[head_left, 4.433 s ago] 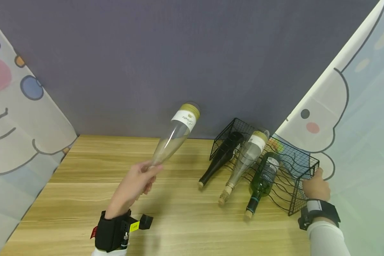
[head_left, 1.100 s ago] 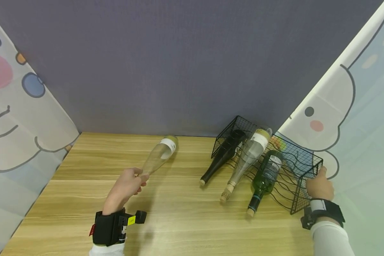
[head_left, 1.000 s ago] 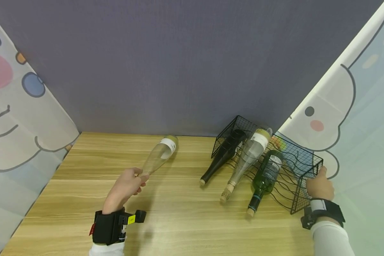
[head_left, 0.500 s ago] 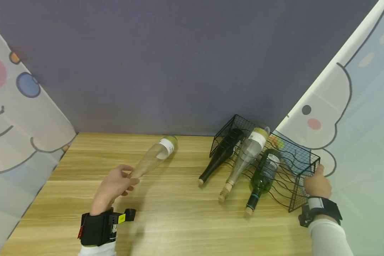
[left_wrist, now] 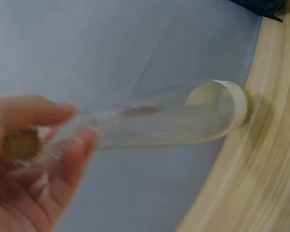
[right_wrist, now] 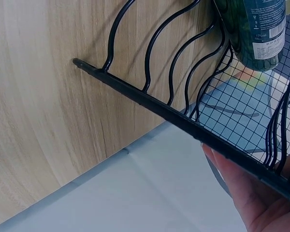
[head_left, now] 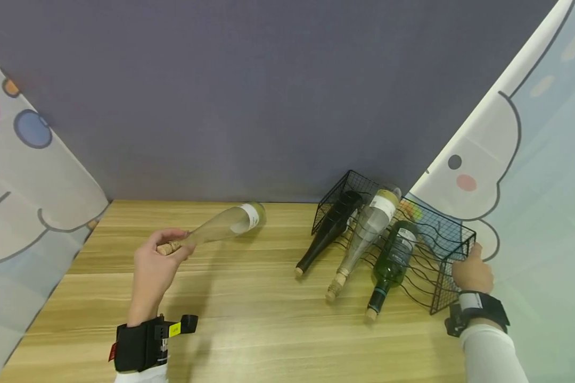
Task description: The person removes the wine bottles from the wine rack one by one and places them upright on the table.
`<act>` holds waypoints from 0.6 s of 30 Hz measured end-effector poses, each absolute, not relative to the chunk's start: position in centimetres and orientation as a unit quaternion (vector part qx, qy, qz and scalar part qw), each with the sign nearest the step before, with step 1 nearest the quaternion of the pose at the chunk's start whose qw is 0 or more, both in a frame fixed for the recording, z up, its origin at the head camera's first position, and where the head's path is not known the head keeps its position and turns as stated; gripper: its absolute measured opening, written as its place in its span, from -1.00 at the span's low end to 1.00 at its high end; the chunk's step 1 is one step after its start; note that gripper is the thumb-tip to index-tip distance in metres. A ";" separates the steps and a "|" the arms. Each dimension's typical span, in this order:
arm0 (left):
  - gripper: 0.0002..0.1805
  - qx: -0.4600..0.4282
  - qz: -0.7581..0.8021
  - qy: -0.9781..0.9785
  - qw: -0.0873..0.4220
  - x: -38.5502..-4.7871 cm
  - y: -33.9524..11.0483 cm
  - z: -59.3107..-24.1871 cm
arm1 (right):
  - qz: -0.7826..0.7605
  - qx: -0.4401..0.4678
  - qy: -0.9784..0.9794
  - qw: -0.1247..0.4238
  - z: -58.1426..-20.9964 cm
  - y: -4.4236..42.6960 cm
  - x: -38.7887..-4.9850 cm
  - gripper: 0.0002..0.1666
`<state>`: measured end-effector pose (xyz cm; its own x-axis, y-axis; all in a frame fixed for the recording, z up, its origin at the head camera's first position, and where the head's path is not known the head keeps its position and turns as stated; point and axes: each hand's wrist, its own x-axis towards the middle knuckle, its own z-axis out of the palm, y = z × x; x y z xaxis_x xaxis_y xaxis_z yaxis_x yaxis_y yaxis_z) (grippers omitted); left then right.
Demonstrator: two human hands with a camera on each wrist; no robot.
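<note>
My left hand point(head_left: 157, 260) pinches the neck of a clear bottle point(head_left: 220, 225) with a cork, its white-labelled base toward the back of the table. In the left wrist view the thumb and fingers of the left hand point(left_wrist: 43, 154) close round the neck of the clear bottle point(left_wrist: 164, 121). My right hand point(head_left: 473, 272) grips the right end of a black wire rack point(head_left: 452, 260); in the right wrist view the right hand point(right_wrist: 246, 193) holds the frame of the rack point(right_wrist: 150, 104) from outside. Part of its fingers is hidden.
In the rack lie a dark bottle point(head_left: 327, 230), a second clear bottle point(head_left: 371, 227) and a green bottle point(head_left: 394, 259), corks toward the front. A grey wall point(head_left: 244, 106) stands behind the wooden table point(head_left: 259, 330), and printed cloths hang at both sides.
My left hand has moved left and turned, swinging the neck of the clear bottle left and back. Earlier the bottle was lowered from a raised position. My right hand has stayed on the rack.
</note>
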<state>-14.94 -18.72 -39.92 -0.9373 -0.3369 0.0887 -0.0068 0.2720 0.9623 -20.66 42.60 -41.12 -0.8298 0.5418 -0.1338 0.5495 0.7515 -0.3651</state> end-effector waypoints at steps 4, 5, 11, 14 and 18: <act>-0.68 0.106 -0.711 -0.661 0.214 -16.2 -18.6 -41.1 | -0.201 0.294 0.934 0.011 -41.1 42.6 -20.6 -0.05; -0.70 0.100 -0.732 -0.630 0.237 -16.5 -18.6 -41.4 | -0.202 0.294 0.934 0.012 -41.1 42.6 -20.5 -0.04; -0.91 0.057 -0.795 -0.511 0.322 -17.8 -18.3 -43.1 | -0.199 0.300 0.933 0.015 -41.2 42.9 -20.3 -0.05; -0.94 0.039 -0.842 -0.443 0.305 -18.0 -18.3 -43.5 | -0.197 0.299 0.933 0.014 -41.3 42.8 -20.4 -0.05; -0.87 0.029 -0.882 -0.380 0.276 -18.2 -18.7 -43.7 | -0.198 0.298 0.934 0.014 -41.1 42.6 -20.6 -0.05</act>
<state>-18.21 -18.67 -43.72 -0.8456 -0.5096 0.1586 0.4653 -0.5582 0.6870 -20.64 42.56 -41.13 -0.8219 0.5513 -0.1437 0.5620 0.7434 -0.3625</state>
